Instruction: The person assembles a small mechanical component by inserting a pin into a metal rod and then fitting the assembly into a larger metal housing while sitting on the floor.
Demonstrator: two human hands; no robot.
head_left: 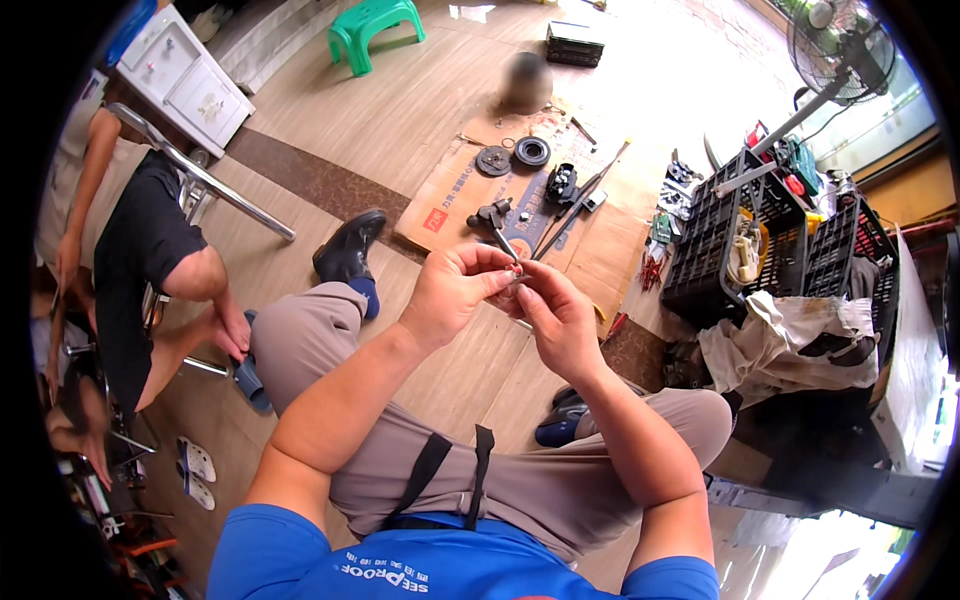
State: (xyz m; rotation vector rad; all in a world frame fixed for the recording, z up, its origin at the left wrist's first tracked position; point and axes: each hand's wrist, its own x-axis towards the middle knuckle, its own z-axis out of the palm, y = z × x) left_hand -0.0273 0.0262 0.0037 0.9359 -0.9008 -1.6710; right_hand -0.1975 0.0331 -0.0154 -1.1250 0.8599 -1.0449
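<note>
My left hand [450,292] and my right hand [558,318] meet in front of me, above my knees. Both have their fingers pinched together around something small, with a reddish spot at the fingertips; the fingers mostly cover it. Just beyond them a flattened cardboard sheet [625,235] lies on the floor. On it are a dark hammer-like tool [492,214], its shaft pointing toward my fingers, a black ring-shaped part [531,151], a grey round disc [493,161], a black mechanical part [562,184] and long thin tools [580,207].
Black plastic crates [722,235] with tools and a draped cloth [790,345] stand on the right, below a standing fan [843,45]. Farther off are a blurred dark round object [527,82], a black case [575,45] and a green stool [375,28]. Another person [150,240] sits at left.
</note>
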